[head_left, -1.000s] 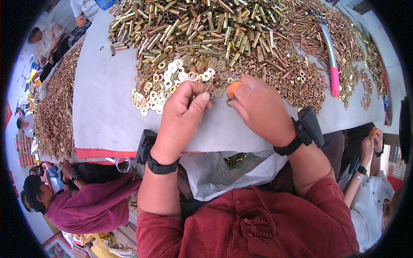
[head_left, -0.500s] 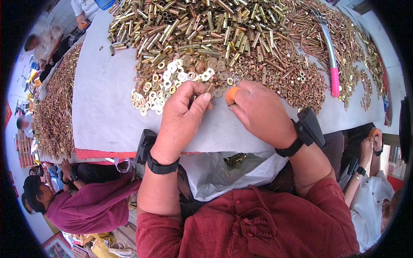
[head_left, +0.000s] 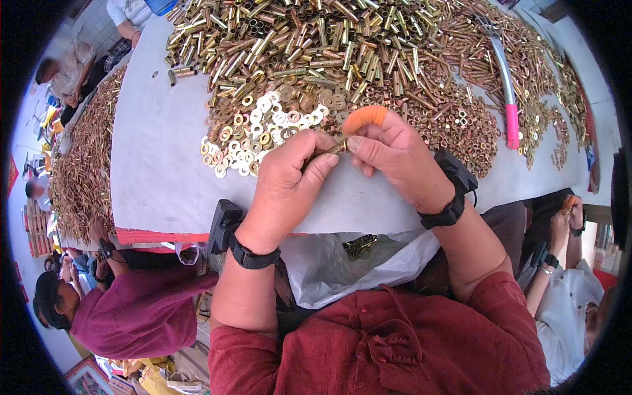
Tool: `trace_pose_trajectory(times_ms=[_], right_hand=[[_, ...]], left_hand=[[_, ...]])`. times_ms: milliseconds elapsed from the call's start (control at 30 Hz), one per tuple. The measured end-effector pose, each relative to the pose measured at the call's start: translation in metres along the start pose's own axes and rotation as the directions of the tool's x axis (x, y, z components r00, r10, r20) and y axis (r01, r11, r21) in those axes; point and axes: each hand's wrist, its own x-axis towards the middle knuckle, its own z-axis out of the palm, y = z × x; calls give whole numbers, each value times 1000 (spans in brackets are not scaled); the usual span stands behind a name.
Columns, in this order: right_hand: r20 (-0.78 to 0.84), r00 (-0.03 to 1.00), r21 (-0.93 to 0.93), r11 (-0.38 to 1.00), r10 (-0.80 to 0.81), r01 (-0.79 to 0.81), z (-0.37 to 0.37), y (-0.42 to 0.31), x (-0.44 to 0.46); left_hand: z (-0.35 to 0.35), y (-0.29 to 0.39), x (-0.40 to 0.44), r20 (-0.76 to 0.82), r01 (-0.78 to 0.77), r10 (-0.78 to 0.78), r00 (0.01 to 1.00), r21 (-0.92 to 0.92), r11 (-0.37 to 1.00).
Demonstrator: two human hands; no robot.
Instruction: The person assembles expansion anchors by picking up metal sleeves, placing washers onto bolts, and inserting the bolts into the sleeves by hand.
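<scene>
Between my hands is a small brass-coloured metal fastener (head_left: 338, 146); its exact kind is partly hidden by the fingers. My left hand (head_left: 286, 181) is closed around it, with the thumb along its side. At its right end, my right hand (head_left: 401, 158) pinches with thumb and fingers, touching what looks like a small ring or nut. An orange wrap (head_left: 364, 118) covers a finger of my right hand. Flat washers (head_left: 240, 141) lie just beyond my left hand. Small nuts (head_left: 454, 125) are heaped beyond my right hand.
Metal sleeves (head_left: 296, 39) are piled across the back of the grey table (head_left: 158, 164). A tool with a pink handle (head_left: 511, 125) lies at right. Below the edge hangs a white plastic bag (head_left: 316, 276) with metal parts inside. Co-workers sit at left and right.
My right hand has turned and come left, its fingers now closing on the fastener's end. My left hand has shifted slightly right and down with the fastener.
</scene>
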Motion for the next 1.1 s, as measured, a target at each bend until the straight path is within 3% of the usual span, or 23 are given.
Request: trace_pose_trajectory(times_ms=[67, 133, 167, 233, 267, 333, 400, 467, 567, 600, 633, 700, 767, 1100], right_hand=[[-15, 1000, -18, 999, -27, 27, 2, 4, 1], [-60, 963, -163, 954, -263, 251, 5, 17, 4], [-60, 963, -163, 954, -264, 251, 4, 17, 3], [-28, 933, -484, 822, -358, 301, 4, 15, 0], [-28, 934, -484, 822, -357, 300, 5, 12, -1], [38, 919, -653, 686, -393, 321, 7, 3, -2], [62, 919, -670, 666, -390, 328, 2, -10, -2], [86, 918, -687, 644, -388, 337, -9, -16, 2], [-45, 886, -797, 551, -462, 247, -26, -18, 8], [35, 863, -857, 429, -504, 285, -28, -14, 9], [118, 838, -900, 299, -533, 317, -30, -9, 10], [147, 848, -908, 271, -509, 320, -24, -2, 8], [142, 863, -957, 157, -486, 246, -15, -1, 5], [175, 830, -960, 93, -529, 262, -1, 8, 12]], left_hand=[[0, 0, 0, -21, 8, -8, 1000, -23, 1000], [-1, 1, 1, -13, 21, -22, 1000, -12, 1000], [-1, 1, 1, -5, 35, -35, 999, -1, 999], [1, -3, 1, -21, 8, -7, 1000, 26, 1000], [1, -4, 1, -36, -20, 22, 999, 53, 998], [0, -5, 0, -12, 18, -18, 1000, 52, 998], [0, -2, 0, 16, 55, -56, 998, 50, 997], [-1, 4, -1, -41, 205, -215, 976, -173, 963], [-6, -10, -1, -41, 234, -255, 966, -279, 931], [-6, -7, -2, -38, 247, -271, 962, -304, 920], [-6, -6, -1, -36, 246, -269, 962, -304, 921], [-6, -6, -2, -33, 250, -273, 961, -307, 918], [-6, -7, -1, -35, 252, -276, 960, -315, 915], [-7, -4, -1, -5, 264, -272, 962, -227, 937]])
